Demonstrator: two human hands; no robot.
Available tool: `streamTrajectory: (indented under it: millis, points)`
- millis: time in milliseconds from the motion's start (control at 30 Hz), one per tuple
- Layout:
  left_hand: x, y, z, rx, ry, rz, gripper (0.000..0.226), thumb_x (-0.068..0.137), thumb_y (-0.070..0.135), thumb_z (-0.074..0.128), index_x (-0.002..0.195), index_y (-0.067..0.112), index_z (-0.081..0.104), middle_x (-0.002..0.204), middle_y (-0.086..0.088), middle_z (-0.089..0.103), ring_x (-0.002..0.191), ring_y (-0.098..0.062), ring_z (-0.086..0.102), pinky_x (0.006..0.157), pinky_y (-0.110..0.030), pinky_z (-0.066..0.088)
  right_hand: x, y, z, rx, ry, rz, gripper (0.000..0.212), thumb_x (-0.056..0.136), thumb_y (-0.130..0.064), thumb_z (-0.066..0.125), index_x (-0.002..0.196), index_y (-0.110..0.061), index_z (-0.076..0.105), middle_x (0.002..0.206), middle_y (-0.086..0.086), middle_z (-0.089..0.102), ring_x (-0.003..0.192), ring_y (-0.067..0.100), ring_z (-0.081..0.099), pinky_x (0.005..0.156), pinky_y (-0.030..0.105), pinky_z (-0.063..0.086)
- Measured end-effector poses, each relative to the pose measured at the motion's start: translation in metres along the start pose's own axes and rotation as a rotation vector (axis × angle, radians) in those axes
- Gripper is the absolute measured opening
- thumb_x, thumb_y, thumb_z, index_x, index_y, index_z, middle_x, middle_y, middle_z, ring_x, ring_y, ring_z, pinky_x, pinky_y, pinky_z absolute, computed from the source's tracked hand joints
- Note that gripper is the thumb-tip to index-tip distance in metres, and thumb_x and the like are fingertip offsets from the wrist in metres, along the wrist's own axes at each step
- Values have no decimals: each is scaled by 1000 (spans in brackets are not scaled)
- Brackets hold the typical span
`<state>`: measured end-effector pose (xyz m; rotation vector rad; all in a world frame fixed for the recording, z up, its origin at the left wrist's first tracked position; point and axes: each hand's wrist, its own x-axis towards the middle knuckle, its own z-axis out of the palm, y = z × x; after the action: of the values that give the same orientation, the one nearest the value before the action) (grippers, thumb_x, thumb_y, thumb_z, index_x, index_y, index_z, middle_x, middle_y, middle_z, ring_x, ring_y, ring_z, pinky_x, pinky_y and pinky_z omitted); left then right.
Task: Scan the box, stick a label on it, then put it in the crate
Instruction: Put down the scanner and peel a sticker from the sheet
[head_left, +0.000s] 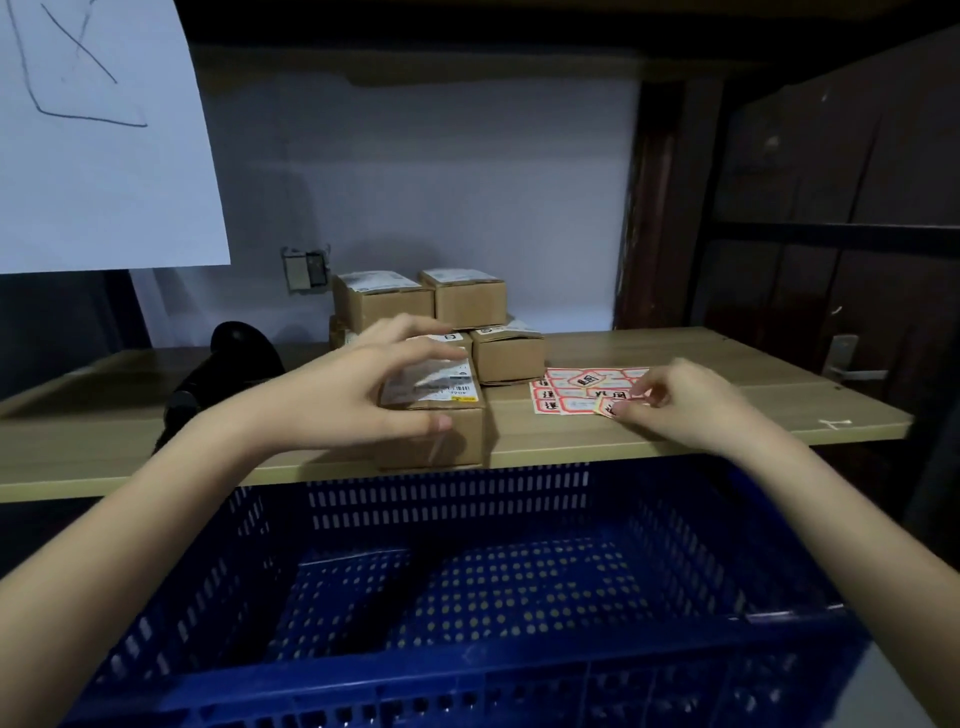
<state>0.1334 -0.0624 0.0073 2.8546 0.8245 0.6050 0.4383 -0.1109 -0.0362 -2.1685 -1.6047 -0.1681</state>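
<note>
A small cardboard box (452, 431) with a white shipping label on top stands at the front edge of the wooden shelf (675, 431). My left hand (358, 395) hovers over its left side with fingers spread, thumb near its front top edge. To the right lies a sheet of red-bordered labels (576, 389). My right hand (691, 405) pinches one label (605, 407) at the sheet's near edge, partly lifted. The blue perforated crate (467, 680) stands below the shelf, right in front of me.
Several more cardboard boxes (415, 301) are stacked behind the front box. A black handheld scanner (223, 374) rests on the shelf at the left. A white paper sheet (104, 135) hangs at the upper left. A dark door is at the right.
</note>
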Motion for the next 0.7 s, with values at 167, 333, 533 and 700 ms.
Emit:
streamTrajectory:
  millis: [167,333,533,700]
  points:
    - [14,23,9,61,38,114,61,71,62,48,127,39,49,145,15,28,139,2,19,111,-21,19,3,11,12,49,-17,53,43,77,-52,64,103,-18,71,105,8,64,107,25,56,86,30,43]
    - [18,34,15,48,93,129,56,74,59,45,124,34,53,143,13,32,140,3,14,110,-17,15,5,12,13,208,71,19,12,78,-27,72,79,-17,65,74,1,58,72,18,54,70,29,41]
    - [17,52,23,-73,313,-43,35,81,47,58,107,25,65,106,10,59,102,-1,48,87,-13,36,-18,-11,-15,859,99,-63,5,76,-3,73,76,-7,71,47,-6,66,40,-5,56,45,5,42]
    - [13,70,25,-369,413,-163,16,82,33,62,84,21,71,76,4,68,67,-1,53,59,-11,38,-44,-52,-46,1018,54,-248,6,74,-9,76,75,-14,74,58,-5,71,56,4,65,56,15,51]
